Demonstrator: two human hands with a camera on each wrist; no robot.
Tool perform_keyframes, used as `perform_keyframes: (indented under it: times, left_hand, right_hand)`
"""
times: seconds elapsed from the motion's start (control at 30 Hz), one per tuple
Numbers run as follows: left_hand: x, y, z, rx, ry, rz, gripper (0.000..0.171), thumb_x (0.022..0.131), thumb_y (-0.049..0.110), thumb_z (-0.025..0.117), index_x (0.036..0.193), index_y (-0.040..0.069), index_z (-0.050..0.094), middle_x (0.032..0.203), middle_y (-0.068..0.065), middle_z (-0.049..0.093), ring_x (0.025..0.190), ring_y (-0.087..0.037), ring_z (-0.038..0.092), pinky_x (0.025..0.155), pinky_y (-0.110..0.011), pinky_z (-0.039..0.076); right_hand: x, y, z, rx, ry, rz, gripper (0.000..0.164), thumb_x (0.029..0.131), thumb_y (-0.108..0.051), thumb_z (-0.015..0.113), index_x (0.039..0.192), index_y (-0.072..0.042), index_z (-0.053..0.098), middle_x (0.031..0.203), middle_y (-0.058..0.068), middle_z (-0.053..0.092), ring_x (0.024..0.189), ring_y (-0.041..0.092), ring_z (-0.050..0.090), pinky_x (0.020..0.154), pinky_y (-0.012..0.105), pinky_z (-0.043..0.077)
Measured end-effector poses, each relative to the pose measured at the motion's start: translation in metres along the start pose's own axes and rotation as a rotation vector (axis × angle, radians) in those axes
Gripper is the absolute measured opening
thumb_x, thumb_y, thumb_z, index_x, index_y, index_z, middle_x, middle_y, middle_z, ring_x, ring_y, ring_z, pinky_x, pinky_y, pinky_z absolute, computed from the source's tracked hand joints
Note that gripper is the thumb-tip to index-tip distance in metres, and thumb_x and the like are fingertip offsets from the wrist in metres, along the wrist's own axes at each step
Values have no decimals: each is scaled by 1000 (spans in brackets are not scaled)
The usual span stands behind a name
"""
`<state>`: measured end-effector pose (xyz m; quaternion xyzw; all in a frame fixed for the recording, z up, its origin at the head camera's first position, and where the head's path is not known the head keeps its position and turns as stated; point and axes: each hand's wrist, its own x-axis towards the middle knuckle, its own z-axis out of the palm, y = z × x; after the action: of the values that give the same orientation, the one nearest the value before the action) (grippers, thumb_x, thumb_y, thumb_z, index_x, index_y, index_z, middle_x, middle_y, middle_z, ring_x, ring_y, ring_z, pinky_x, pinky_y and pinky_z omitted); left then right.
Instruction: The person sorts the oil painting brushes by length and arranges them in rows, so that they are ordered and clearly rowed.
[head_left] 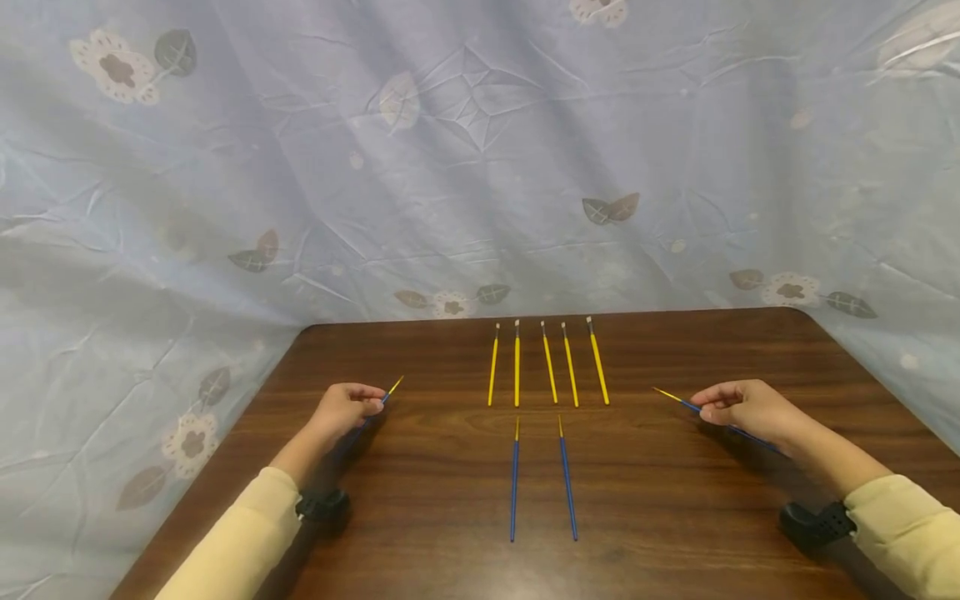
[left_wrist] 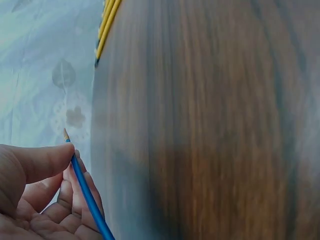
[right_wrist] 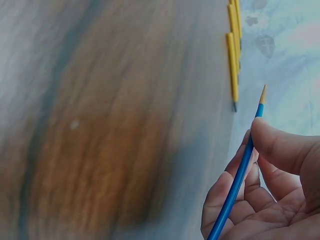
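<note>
Between thumb and fingers, my left hand pinches a thin blue paintbrush near its gold tip, left of the brushes on the table. On the other side, my right hand pinches a second blue paintbrush the same way, its tip pointing up and left in the head view. Two more blue paintbrushes lie side by side in the middle, tips away from me. Beyond them several yellow paintbrushes lie in a row, pale bristles toward the far edge.
Everything lies on a dark wood-grain table with rounded far corners. A pale curtain with flowers and leaves hangs behind it and at the sides. Dark straps circle both wrists beside the cream sleeves.
</note>
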<state>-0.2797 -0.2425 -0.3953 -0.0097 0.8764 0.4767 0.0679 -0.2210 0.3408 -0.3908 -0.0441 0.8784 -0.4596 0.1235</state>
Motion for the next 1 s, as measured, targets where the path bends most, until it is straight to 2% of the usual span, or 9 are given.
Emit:
perform_keyframes:
  times: [0.33,0.63,1.0]
  left_hand:
    - [-12,17,17,-65,-90,7,30,95,6,61,123,-5,62,122,-21,62,111,-33,58,88,-45,52]
    - [-18,26,32,-112,-115,5,32,94,5,60,124,-7,61,120,-22,62,106,-31,59,76,-32,53]
    - [-33,38,56,-168,-184,3,28,92,3,61,118,-8,63,115,-19,65,102,-27,61,78,-36,55]
  right_hand:
    - [-4,-14,10,24,-26,11,43,94,-22,66,126,5,58,108,12,60,98,27,56,78,36,50]
    - [-7,-26,28,45,-59,-14,41,98,-21,60,131,3,56,125,20,56,109,30,55,83,40,50]
    - [-9,-46,51,62,-88,16,33,98,-14,60,124,6,59,110,13,59,94,27,54,75,36,50]
